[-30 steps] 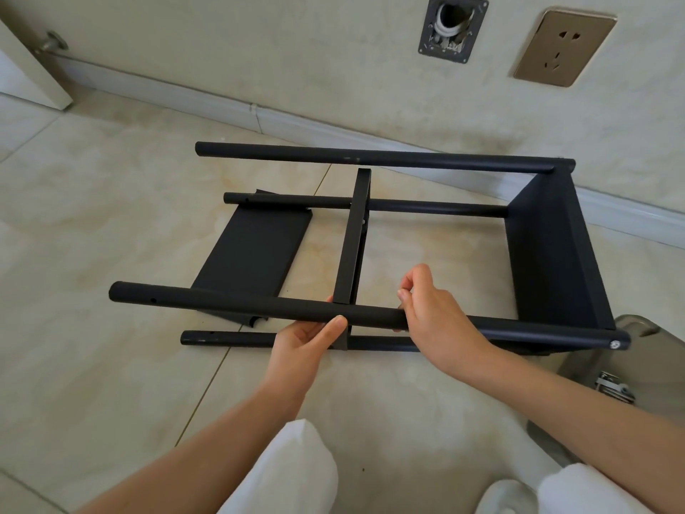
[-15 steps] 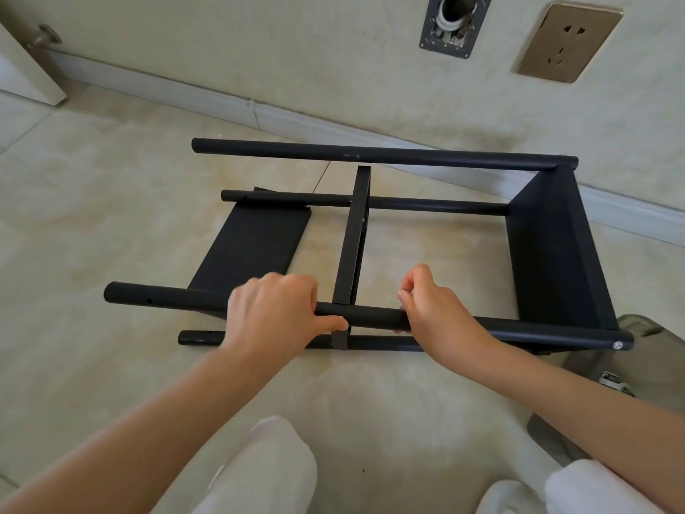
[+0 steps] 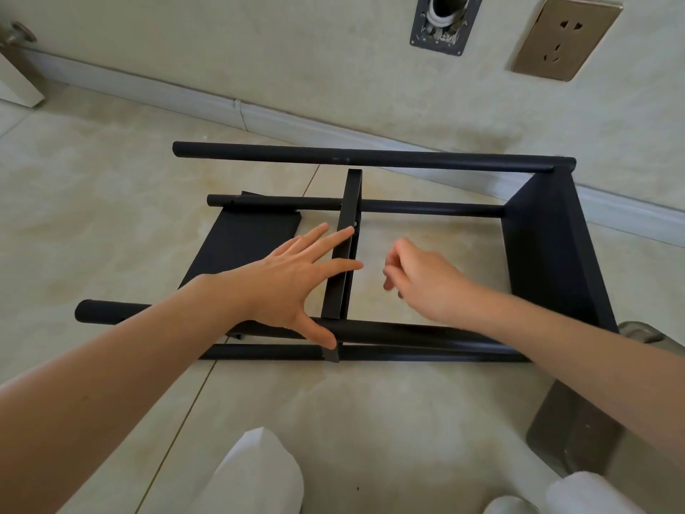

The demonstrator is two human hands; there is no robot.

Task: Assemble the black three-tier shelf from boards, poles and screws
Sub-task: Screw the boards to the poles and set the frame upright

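The black shelf frame lies on its side on the tiled floor, with several long poles [image 3: 370, 157] running left to right. One board [image 3: 556, 246] is fixed at the right end, a middle board [image 3: 346, 217] stands edge-on in the centre, and a loose board [image 3: 244, 243] lies flat on the floor at the left. My left hand [image 3: 293, 280] is spread flat, fingers straight over the middle board's top edge, thumb by the near upper pole [image 3: 407, 333]. My right hand [image 3: 426, 280] hovers right of that board with fingers loosely curled, holding nothing.
A wall with a skirting board runs behind the frame, carrying a brass socket plate [image 3: 563, 38] and a metal pipe outlet [image 3: 444, 24]. A grey object [image 3: 578, 432] sits on the floor at the right. My white-clad knees [image 3: 259, 476] are at the bottom edge.
Both hands have let go of the near upper pole. My left hand has opened flat and moved forward onto the middle board. My right hand has lifted off and moved forward.
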